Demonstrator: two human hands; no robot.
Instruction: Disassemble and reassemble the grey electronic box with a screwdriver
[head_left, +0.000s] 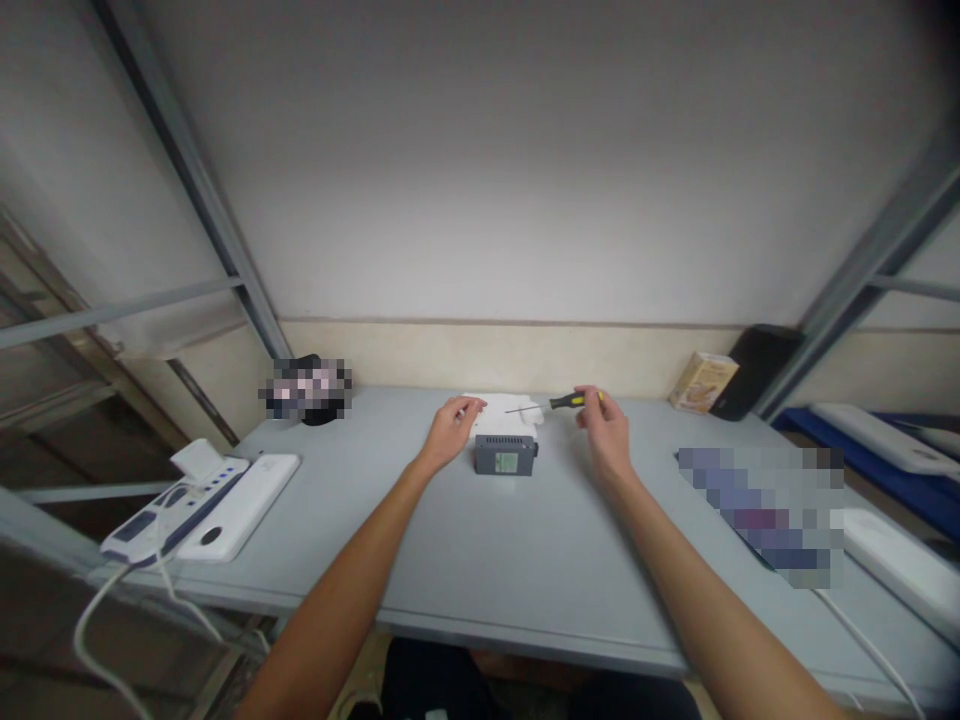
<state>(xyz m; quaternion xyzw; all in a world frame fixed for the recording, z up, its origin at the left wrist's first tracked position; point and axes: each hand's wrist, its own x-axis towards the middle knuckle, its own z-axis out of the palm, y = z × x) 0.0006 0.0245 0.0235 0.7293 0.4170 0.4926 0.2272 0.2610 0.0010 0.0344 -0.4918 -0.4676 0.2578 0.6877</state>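
A yellow-and-black screwdriver (576, 400) is held in my right hand (606, 425), its thin shaft pointing left over a white sheet (499, 408). My left hand (451, 428) is at the sheet's left edge, fingers bent together near the tips; whatever they may hold is too small to make out. Between the hands and slightly nearer to me, a dark grey box (505, 456) with slots along its upper edge and a greenish label stands on the grey table (517, 560). Neither hand touches the box.
On the left lie a power strip (176, 510) with a cable and a white flat device (240, 508). A pixelated dark object (307, 390) is at the back left. At the right are a yellowish carton (703, 382), a black case (757, 370) and a pixelated item (765, 515).
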